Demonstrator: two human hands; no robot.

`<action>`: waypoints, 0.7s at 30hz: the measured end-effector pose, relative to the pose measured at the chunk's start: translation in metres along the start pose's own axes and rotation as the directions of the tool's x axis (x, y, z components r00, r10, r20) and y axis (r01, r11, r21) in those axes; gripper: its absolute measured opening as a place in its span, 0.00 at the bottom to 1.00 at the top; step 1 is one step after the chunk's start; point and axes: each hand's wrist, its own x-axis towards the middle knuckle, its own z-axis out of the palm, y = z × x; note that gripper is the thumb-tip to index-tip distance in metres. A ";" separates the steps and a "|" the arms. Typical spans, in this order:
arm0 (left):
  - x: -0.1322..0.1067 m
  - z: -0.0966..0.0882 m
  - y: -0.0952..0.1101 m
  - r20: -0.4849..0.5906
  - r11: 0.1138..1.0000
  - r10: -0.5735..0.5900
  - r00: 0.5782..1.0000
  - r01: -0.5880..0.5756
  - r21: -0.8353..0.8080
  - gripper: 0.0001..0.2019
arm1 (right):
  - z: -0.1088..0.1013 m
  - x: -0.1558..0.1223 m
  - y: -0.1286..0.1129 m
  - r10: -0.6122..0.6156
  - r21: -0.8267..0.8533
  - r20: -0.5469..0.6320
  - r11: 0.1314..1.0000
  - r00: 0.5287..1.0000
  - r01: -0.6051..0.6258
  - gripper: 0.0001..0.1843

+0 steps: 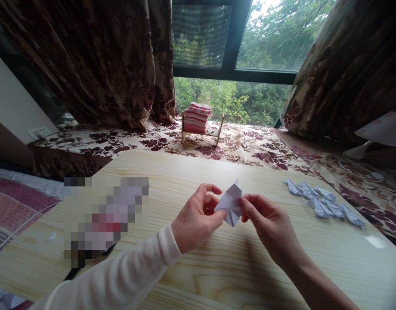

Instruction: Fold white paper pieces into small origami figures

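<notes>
A small piece of folded white paper (230, 202) is held up above the wooden table, its pointed tip upward and creased flaps below. My left hand (201, 217) pinches its lower left edge between thumb and fingers. On the other side, my right hand (269, 221) grips the paper's right edge, thumb in front and fingers behind. The parts of the paper behind the fingers are hidden. Several similar folded white paper pieces (320, 202) lie grouped at the table's right side, away from both hands.
The light wood table (191, 275) spans the foreground. A pixelated flat item (110, 219) lies at its left, near a paper scrap (51, 236). Beyond stand a small wooden rack (219, 131) with folded striped cloths (196, 118) and, at right, a lamp (380, 129).
</notes>
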 end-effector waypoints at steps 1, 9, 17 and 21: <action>0.000 0.000 0.000 -0.009 1.000 0.006 1.000 -0.006 -0.003 0.16 | 0.000 0.000 -0.001 0.003 0.002 0.010 1.000 1.000 -0.003 0.19; 0.001 -0.002 0.000 -0.049 0.999 0.042 0.998 -0.041 0.015 0.14 | 0.000 -0.001 -0.003 0.045 0.028 0.111 0.998 0.993 -0.048 0.19; -0.003 -0.004 -0.003 0.029 0.800 0.416 0.909 -0.381 0.463 0.18 | -0.001 -0.001 0.001 0.058 0.040 0.167 0.997 0.984 -0.066 0.19; 0.000 -0.006 -0.006 0.004 0.778 0.408 0.913 -0.349 0.523 0.17 | 0.000 -0.003 -0.005 0.054 0.028 0.192 0.998 0.980 -0.061 0.19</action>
